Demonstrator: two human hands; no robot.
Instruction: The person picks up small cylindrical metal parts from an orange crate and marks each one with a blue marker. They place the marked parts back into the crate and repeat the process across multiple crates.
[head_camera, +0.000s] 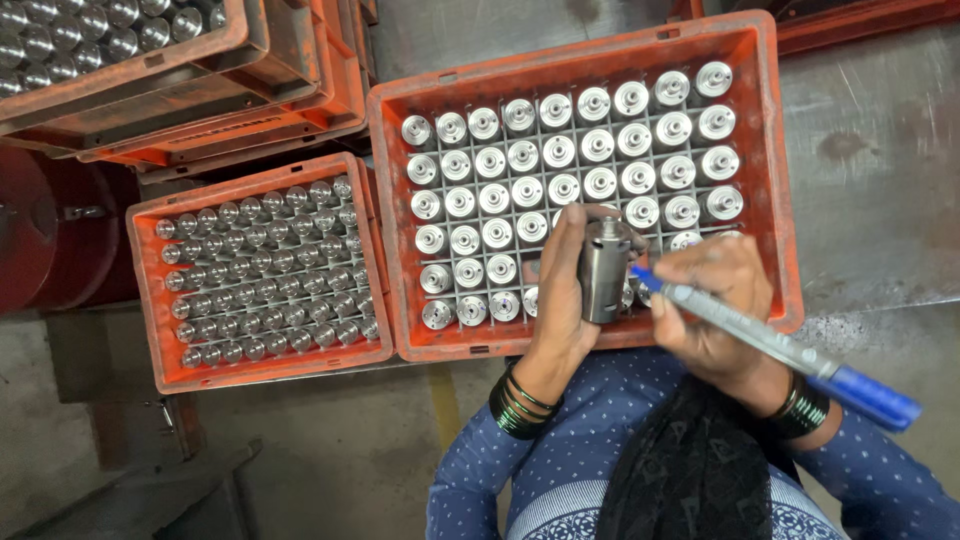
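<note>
- The left hand holds a grey metal cylinder upright, fingers curled round its far side and the thumb pressed against its left side; the part sits just above the near edge of the large orange crate.
- The right hand pinches a blue marker pen between thumb and fingers, the other fingers folded in; the pen's tip touches or all but touches the right side of the cylinder (the exact contact is too small to tell), and its capped end points to the near right.
- Dark bangles ring the left wrist, and more ring the right wrist, above blue dotted sleeves.
- The large crate is split by a grid into cells, most of them filled with shiny round-topped metal parts standing on end; the hands hide some of the near right cells.
- To the left, lower down, a smaller orange crate holds more such parts, packed tight.
- At the far left, stacked orange crates stand, the top one also loaded with metal parts.
- The large crate rests on a grey, scratched metal table.
</note>
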